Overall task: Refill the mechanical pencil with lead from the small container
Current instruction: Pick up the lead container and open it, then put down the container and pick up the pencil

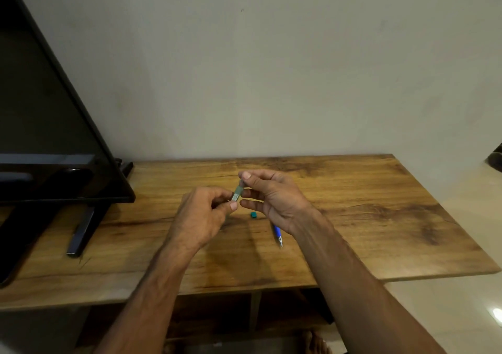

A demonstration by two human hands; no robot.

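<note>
A small greenish lead container (237,193) with a white label is held tilted above the wooden table (366,212). My left hand (202,215) pinches its lower end between thumb and fingers. My right hand (271,197) pinches its upper end with thumb and forefinger, the other fingers spread. A small teal cap (253,215) lies on the table just below the hands. The blue mechanical pencil (277,234) lies on the table under my right wrist, its metal tip pointing toward me and its upper part hidden by the hand.
A black flat screen (49,125) on a stand with a dark foot (84,231) fills the left side of the table. A plain wall rises behind. The table's front edge runs near my forearms, with a shelf and a bare foot (316,342) below.
</note>
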